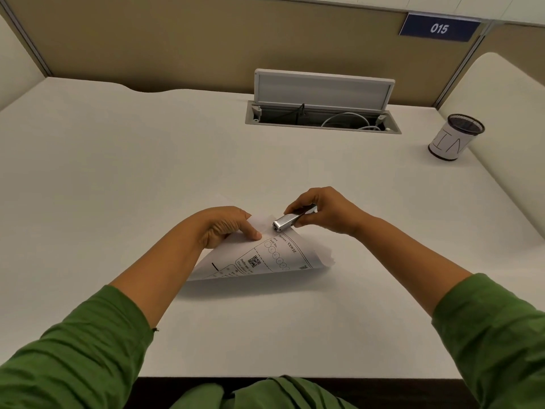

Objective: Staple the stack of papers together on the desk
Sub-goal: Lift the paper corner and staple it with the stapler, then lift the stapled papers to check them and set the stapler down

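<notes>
A stack of printed white papers [262,258] is lifted off the desk [118,172] at its far corner and curls downward toward me. My left hand [227,225] pinches that raised corner between thumb and fingers. My right hand [321,211] grips a small silver stapler [290,219], whose jaw end sits on the papers' top corner, just right of my left thumb. Whether the stapler's jaws are pressed shut on the paper cannot be told.
An open cable hatch [321,110] with cords inside lies at the back of the desk. A white-wrapped black mesh cup [455,137] stands at the far right. Tan partition walls enclose the desk, with a blue "015" sign [439,28] above.
</notes>
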